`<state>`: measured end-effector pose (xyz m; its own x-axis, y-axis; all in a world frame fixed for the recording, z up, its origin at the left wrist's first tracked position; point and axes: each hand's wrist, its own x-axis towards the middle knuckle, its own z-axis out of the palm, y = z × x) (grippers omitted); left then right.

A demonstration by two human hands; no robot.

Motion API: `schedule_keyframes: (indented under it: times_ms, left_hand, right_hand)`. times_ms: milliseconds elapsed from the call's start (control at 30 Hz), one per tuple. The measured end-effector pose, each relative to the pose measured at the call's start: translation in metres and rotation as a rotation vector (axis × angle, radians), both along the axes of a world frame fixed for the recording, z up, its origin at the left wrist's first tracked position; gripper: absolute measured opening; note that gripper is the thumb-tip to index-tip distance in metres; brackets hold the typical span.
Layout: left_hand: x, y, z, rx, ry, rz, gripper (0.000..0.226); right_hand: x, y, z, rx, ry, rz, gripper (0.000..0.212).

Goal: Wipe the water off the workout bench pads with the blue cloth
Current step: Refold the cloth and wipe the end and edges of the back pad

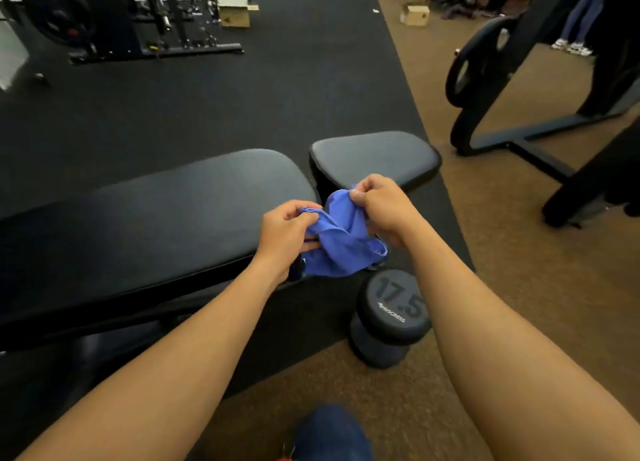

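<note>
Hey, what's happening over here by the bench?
A person stands beside a black workout bench and holds a blue cloth in both hands, the left hand and the right hand each gripping part of it, bunched up above the gap between the long pad and the short pad. The cloth is not on either pad yet. A 17.5 dumbbell sits on the floor close by.
</note>
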<state>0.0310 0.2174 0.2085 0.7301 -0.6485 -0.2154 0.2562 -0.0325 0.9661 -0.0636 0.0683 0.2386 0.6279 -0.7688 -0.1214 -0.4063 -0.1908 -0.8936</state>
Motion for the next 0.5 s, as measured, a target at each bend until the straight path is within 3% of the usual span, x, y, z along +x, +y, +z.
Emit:
schedule_keyframes:
  times_ms: [267,433,500]
  left_hand:
    - [-0.011,-0.018,-0.020,0.062,-0.189,-0.156,0.020]
    - [-0.016,-0.021,-0.036,0.118,-0.540,-0.309,0.013]
    - [-0.018,-0.019,-0.047,0.141,-0.595,-0.339,0.014]
  right_hand:
    - [-0.038,-0.021,0.004,-0.091,0.053,-0.171,0.012]
    - [-0.067,-0.025,-0.003,-0.116,0.077,-0.448,0.017]
    - [-0.080,-0.030,-0.006,-0.087,0.035,-0.562,0.016]
